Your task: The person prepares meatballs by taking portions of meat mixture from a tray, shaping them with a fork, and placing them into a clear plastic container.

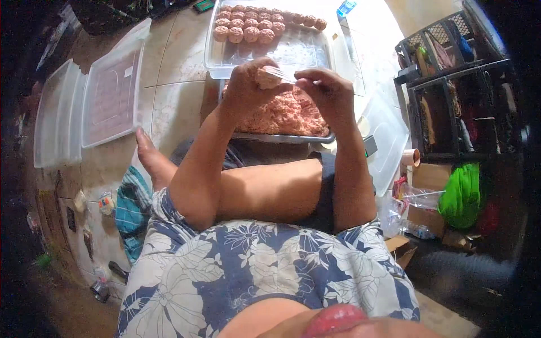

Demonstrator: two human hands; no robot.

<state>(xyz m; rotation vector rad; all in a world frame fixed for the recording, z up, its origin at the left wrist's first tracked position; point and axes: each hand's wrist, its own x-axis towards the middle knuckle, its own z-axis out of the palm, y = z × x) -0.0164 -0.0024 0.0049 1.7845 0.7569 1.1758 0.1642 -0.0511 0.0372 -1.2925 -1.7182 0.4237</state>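
Note:
My left hand (pixel 249 84) is curled around a pinkish-brown ball (pixel 268 79). My right hand (pixel 325 86) pinches a white plastic fork (pixel 281 74), whose tines lie against the top of the ball. Both hands are above a dark tray (pixel 270 138) filled with a loose mass of similar pinkish mixture (pixel 283 114). Just beyond it stands a clear plastic container (pixel 210 50) with rows of textured balls (pixel 251 34) at its far side; a single row reaches further right.
Clear plastic containers (pixel 110 97) stand at left on the tiled floor, near my bare foot (pixel 146 148). A clear lid (pixel 386 126) lies at right, beside a pink cup (pixel 411 157). Further right are a black compartment rack (pixel 454 72) and a green bag (pixel 461 196). A teal cloth (pixel 132 211) lies lower left.

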